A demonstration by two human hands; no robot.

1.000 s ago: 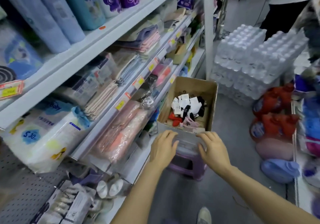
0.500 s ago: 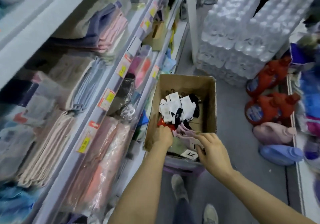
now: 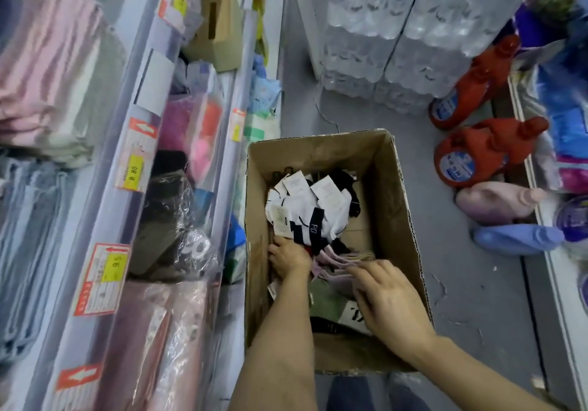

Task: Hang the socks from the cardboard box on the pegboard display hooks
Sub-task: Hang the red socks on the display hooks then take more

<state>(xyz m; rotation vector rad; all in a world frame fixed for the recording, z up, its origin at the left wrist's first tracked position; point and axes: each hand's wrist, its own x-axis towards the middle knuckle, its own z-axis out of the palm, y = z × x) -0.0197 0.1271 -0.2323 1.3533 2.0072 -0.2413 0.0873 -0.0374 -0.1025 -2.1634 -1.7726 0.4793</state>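
Shop aisle, grey floor (image 3: pixel 397 118), view tilted down and blurred toward the edges. Left side: tiered shelves (image 3: pixel 178 143) with clear front strips and red/yellow price tags (image 3: pixel 133 156); stock behind them is soft folded cloth in pink, blue and grey, some in crinkly clear film. Most labels unreadable. No pegboard or hooks visible from this angle.

Back of aisle: shrink-wrapped packs of water bottles (image 3: pixel 413 29), tops cut off by the frame. Right side: two red jugs (image 3: pixel 483 153), one pink and one blue bottle lying on the floor; shelf beyond is smeared, contents unclear.

Cardboard box (image 3: pixel 401 213) sits centre, open top, plain brown corrugated, near edge partly hidden by both forearms. What it rests on is hidden.

Socks (image 3: pixel 305 213) are in the box, loose heap toward the left wall: mostly white with black bands, white paper tags on top, a few black ones, pale pink and a green pair nearer the person. Count not readable.

Left hand (image 3: pixel 289 258) is down in the box, fingertips buried under the white pile, so grip can't be told. Right hand (image 3: pixel 388 302) hovers over the pink and green socks, fingers loosely spread and curled, holding nothing visible.
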